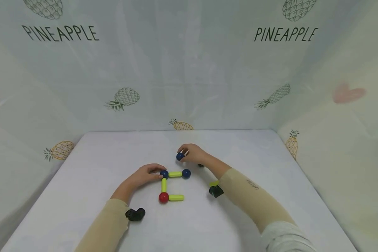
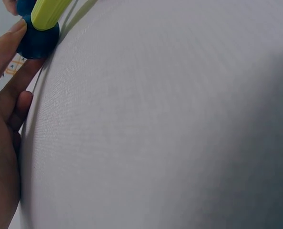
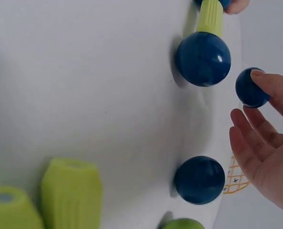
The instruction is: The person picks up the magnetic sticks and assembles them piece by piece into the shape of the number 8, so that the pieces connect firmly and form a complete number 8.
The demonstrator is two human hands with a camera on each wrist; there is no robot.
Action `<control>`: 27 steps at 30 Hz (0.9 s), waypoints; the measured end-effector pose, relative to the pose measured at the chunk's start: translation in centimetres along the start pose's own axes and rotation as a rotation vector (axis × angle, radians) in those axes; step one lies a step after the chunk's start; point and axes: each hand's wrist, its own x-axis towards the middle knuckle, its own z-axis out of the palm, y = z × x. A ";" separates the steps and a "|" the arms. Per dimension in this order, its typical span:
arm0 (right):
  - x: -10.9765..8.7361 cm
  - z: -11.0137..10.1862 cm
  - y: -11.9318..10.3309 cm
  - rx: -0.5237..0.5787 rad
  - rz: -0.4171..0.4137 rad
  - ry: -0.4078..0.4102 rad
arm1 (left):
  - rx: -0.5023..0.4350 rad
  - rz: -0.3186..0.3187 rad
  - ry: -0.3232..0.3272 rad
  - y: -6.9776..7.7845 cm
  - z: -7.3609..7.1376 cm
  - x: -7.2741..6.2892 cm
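In the head view my left hand [image 1: 147, 175] pinches a blue ball [image 1: 164, 174] between thumb and fingers. From that ball one yellow-green rod [image 1: 175, 174] runs right to a second blue ball [image 1: 186, 174]. Another rod [image 1: 164, 185] leads toward me to a red ball [image 1: 163, 197], which carries a third rod [image 1: 176, 197] pointing right with a bare end. Farther back, my right hand [image 1: 193, 154] holds a separate blue ball [image 1: 180, 156] by its fingertips. The right wrist view shows this held ball [image 3: 252, 88] apart from the joined ball [image 3: 203, 58].
In the right wrist view, a loose blue ball [image 3: 199, 180], part of a green ball [image 3: 183, 224] and yellow-green rods [image 3: 71, 195] lie on the white table [image 1: 113, 150]. My right forearm partly covers a rod [image 1: 214, 183] in the head view. A pineapple-print curtain [image 1: 189, 70] stands behind.
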 end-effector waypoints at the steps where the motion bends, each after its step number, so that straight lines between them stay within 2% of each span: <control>1: -0.3 -0.1 0.0 -0.002 -0.003 -0.005 | 0.004 -0.005 0.001 0.0 0.0 0.0; 7: -1.8 -0.3 -0.4 -0.014 0.006 -0.023 | 0.008 -0.013 0.006 0.1 -0.1 0.0; 12: -2.8 -0.3 -0.1 0.001 0.018 -0.038 | -0.015 0.004 -0.012 0.1 -0.2 -0.1; 27: -6.0 -0.2 0.6 0.073 -0.025 -0.066 | 0.005 0.023 -0.018 0.7 -0.3 -0.2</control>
